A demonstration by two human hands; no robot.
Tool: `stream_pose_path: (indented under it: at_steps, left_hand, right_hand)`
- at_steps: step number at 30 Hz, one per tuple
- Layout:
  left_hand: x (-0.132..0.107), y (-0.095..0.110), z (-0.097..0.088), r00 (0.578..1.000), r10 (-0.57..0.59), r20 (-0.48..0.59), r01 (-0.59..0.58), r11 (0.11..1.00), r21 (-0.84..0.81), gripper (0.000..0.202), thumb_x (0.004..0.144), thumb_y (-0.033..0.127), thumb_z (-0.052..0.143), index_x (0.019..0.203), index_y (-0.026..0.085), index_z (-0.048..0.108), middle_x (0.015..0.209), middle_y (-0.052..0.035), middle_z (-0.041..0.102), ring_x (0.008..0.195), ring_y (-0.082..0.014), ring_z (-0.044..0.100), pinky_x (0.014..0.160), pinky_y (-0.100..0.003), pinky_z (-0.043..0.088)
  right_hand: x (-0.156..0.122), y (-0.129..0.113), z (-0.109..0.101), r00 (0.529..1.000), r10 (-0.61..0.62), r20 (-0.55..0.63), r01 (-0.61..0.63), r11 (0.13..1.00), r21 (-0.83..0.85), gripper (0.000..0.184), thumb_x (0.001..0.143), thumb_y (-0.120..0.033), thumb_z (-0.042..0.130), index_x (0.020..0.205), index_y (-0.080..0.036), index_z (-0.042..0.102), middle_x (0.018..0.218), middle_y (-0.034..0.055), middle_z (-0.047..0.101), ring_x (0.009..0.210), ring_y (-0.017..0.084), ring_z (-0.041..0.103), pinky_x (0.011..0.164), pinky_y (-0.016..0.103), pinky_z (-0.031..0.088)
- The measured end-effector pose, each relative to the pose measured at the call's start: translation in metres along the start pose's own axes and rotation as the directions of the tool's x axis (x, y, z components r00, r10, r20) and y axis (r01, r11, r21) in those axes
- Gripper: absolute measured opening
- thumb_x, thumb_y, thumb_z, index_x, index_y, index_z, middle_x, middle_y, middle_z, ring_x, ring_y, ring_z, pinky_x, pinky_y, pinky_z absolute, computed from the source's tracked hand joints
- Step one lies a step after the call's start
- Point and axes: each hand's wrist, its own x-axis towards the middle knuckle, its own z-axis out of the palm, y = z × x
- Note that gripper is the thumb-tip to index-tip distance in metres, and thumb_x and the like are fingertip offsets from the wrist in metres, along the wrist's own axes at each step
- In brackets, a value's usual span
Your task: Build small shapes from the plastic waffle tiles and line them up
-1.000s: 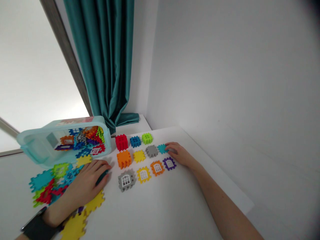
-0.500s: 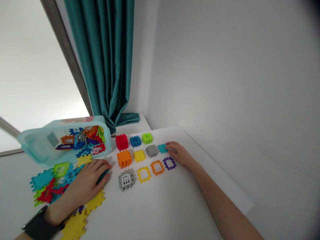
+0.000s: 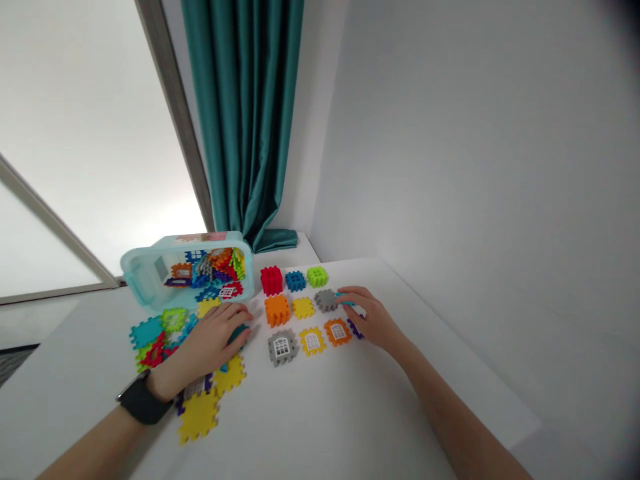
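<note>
My right hand (image 3: 373, 320) pinches a light-blue interlocking tile (image 3: 345, 299) between thumb and fingers, seen nearly edge-on. Just left of it lies a grey tile stack (image 3: 327, 301); a purple window tile (image 3: 355, 328) is partly hidden below the hand. Over a loose pile at the left, my left hand (image 3: 215, 341) curls its fingers and thumb around a dark teal tile (image 3: 242, 338), mostly covered. Under and beside that hand lie yellow tiles (image 3: 199, 417), a red piece (image 3: 154, 352) and a light-blue tile (image 3: 146, 332).
A clear blue tub (image 3: 145, 257) lies on its side with mixed tiles inside. Sorted stacks stand in rows: red (image 3: 271, 281), dark blue (image 3: 295, 281), green (image 3: 317, 276), orange (image 3: 277, 311), yellow (image 3: 303, 307), plus window tiles (image 3: 283, 347). A wall (image 3: 450, 200) borders the table's right.
The light-blue tile, flat beside the grey stack before, is now tilted up in my right hand's fingers. The view has turned left, shifting everything rightward. My left hand stays over the pile.
</note>
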Motion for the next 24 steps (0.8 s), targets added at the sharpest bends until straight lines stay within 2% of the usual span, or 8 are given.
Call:
stream_pose_path:
  at_steps: [2,6,11,14,18,21,24]
  left_hand:
    - [0.000,-0.003,-0.010,1.000,0.000,0.002,0.000,1.000,0.009,0.025,0.098,0.034,0.047,0.111,0.023,0.065,0.116,-0.0080,0.068,0.108,-0.0260,0.063,0.092,-0.040,0.049]
    - [-0.004,-0.014,-0.028,0.993,0.064,0.099,-0.065,0.998,0.008,0.019,0.096,0.030,0.053,0.110,0.025,0.065,0.110,-0.0057,0.069,0.103,-0.0240,0.065,0.091,-0.037,0.047]
    - [-0.011,-0.020,-0.038,0.979,0.071,0.192,-0.077,0.997,0.028,0.016,0.086,0.025,0.064,0.102,0.025,0.066,0.106,-0.0047,0.069,0.102,-0.0250,0.064,0.092,-0.037,0.046]
    - [-0.012,-0.018,-0.040,0.972,0.041,0.229,-0.056,0.997,0.057,0.020,0.083,0.025,0.069,0.103,0.024,0.067,0.108,-0.0053,0.068,0.105,-0.0269,0.062,0.094,-0.039,0.044]
    - [-0.012,-0.015,-0.039,0.965,0.010,0.261,-0.033,0.996,0.083,0.013,0.083,0.028,0.070,0.094,0.022,0.065,0.103,-0.0059,0.068,0.103,-0.0270,0.061,0.091,-0.038,0.044]
    - [-0.011,-0.015,-0.034,0.969,0.009,0.248,-0.032,0.996,0.088,0.012,0.084,0.029,0.069,0.093,0.021,0.065,0.102,-0.0063,0.067,0.102,-0.0266,0.061,0.091,-0.039,0.043]
    - [-0.011,-0.015,-0.029,0.973,0.025,0.228,-0.051,0.993,0.106,0.009,0.087,0.028,0.066,0.091,0.020,0.064,0.100,-0.0068,0.067,0.099,-0.0259,0.060,0.089,-0.038,0.042]
  right_hand:
    - [0.003,-0.017,0.006,0.999,-0.047,0.024,0.047,0.999,-0.014,0.021,0.094,-0.022,0.053,0.102,-0.027,0.072,0.122,0.0086,0.069,0.116,0.026,0.062,0.105,0.047,0.048]
    - [0.012,-0.051,0.021,0.981,-0.171,0.090,0.175,0.984,-0.030,0.021,0.094,-0.020,0.054,0.105,-0.027,0.071,0.122,0.0100,0.069,0.117,0.027,0.061,0.105,0.049,0.046]
    - [0.030,-0.094,0.042,0.933,-0.312,0.178,0.319,0.948,-0.010,0.024,0.095,-0.019,0.052,0.110,-0.026,0.069,0.118,0.0095,0.070,0.115,0.026,0.061,0.105,0.049,0.044]
    - [0.038,-0.121,0.058,0.889,-0.385,0.246,0.389,0.920,0.033,0.024,0.096,-0.015,0.050,0.108,-0.025,0.069,0.110,0.0079,0.072,0.109,0.024,0.061,0.105,0.047,0.043]
    - [0.043,-0.150,0.082,0.826,-0.456,0.331,0.482,0.876,0.001,0.019,0.096,-0.014,0.052,0.101,-0.023,0.069,0.102,0.0066,0.071,0.105,0.023,0.060,0.105,0.044,0.041]
    - [0.044,-0.161,0.096,0.788,-0.445,0.425,0.531,0.841,-0.105,0.014,0.095,-0.017,0.057,0.096,-0.022,0.070,0.097,0.0066,0.071,0.104,0.024,0.059,0.106,0.046,0.040]
    - [0.045,-0.162,0.105,0.764,-0.432,0.479,0.559,0.814,-0.157,0.014,0.093,-0.015,0.059,0.095,-0.022,0.071,0.097,0.0067,0.072,0.108,0.025,0.059,0.113,0.050,0.033]
